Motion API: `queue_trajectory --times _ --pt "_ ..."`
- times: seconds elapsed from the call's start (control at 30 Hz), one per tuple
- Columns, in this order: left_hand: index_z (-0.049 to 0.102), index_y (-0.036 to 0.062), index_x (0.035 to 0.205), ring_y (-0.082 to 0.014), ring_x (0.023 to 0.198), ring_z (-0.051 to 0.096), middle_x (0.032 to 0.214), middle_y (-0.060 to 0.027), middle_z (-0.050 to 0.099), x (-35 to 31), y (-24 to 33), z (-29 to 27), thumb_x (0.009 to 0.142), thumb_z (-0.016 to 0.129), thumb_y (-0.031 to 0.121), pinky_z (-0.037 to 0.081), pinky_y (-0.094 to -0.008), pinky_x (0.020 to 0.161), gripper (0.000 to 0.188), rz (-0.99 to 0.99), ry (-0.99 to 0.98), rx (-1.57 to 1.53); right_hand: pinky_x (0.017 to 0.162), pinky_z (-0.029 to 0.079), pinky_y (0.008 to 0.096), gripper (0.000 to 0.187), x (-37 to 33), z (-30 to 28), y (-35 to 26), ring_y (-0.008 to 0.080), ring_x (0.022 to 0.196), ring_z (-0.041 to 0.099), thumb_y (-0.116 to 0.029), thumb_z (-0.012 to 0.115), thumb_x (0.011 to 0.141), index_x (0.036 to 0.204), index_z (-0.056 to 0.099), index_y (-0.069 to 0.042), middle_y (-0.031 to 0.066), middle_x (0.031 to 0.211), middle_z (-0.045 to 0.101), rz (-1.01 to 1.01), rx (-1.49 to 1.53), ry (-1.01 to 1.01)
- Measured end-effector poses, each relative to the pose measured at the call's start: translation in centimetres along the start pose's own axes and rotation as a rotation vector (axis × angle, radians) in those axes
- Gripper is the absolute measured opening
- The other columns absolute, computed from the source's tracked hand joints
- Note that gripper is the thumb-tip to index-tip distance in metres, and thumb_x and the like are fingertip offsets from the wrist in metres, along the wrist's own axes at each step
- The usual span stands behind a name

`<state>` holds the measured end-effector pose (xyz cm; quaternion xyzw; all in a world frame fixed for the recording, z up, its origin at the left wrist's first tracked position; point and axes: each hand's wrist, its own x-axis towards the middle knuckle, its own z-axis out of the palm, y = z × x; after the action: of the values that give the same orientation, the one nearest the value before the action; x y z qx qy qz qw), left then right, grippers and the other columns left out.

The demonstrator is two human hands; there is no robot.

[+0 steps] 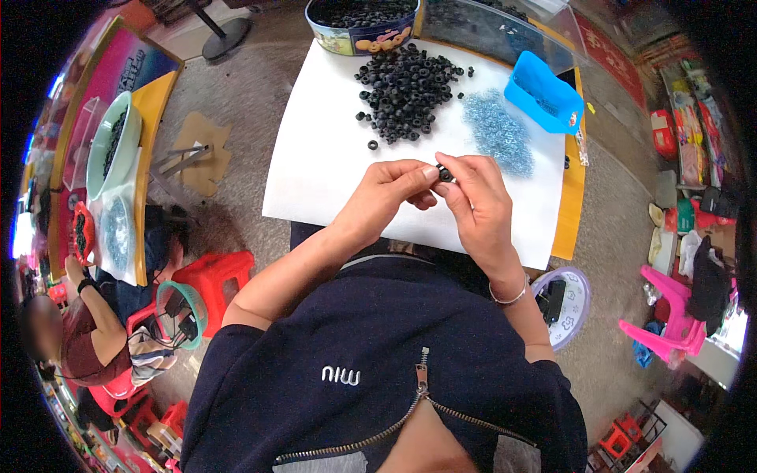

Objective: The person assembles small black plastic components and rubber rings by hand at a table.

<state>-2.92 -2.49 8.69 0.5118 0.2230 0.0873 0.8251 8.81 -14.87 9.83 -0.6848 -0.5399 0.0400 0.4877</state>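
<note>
head view: small black ring [446,175] was up in both hands, above the white-covered table [315,177], toward its near edge. left hand [385,191] had thumb and finger pinched close at the ring's left side; right hand [482,203] had its fingertips nearly together on the other side. exact contact underneath, couldn't tell. ring looked light and stiff, probably not fragile, maybe slippery being so small; best pinched by its outer rim. loose black rings [406,94] lay toward the far edge, small clear pieces [501,132] toward the right edge, blue tray [536,116] by the far right corner.
</note>
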Motion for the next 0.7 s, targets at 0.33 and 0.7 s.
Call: queue_trajectory --times 0.33,0.7 --pt "0.065 0.002 0.096 -0.0094 0.069 0.054 0.08 -0.0012 0.062 3.3 -2.3 0.9 0.09 0.064 0.018 0.045 -0.0241 0.067 0.016 0.006 -0.001 -0.068 0.069 0.049 0.0302 0.024 -2.0 0.0 1.2 0.018 0.076 0.06 0.001 0.064 0.082 0.106 0.061 0.0 0.0094 0.091 0.06 0.35 0.15 0.085" --pt "0.065 -0.0001 0.105 -0.0097 0.073 0.055 0.086 -0.0037 0.065 5.5 -1.4 4.2 0.09 0.065 0.02 0.046 -0.0249 0.069 0.025 -0.01 -0.153 0.075 0.074 0.048 0.0265 0.018 -3.8 -2.5 5.3 0.0113 0.08 0.057 -0.001 0.061 0.086 0.104 0.057 -0.001 0.007 0.092 0.062 0.567 0.841 0.309"
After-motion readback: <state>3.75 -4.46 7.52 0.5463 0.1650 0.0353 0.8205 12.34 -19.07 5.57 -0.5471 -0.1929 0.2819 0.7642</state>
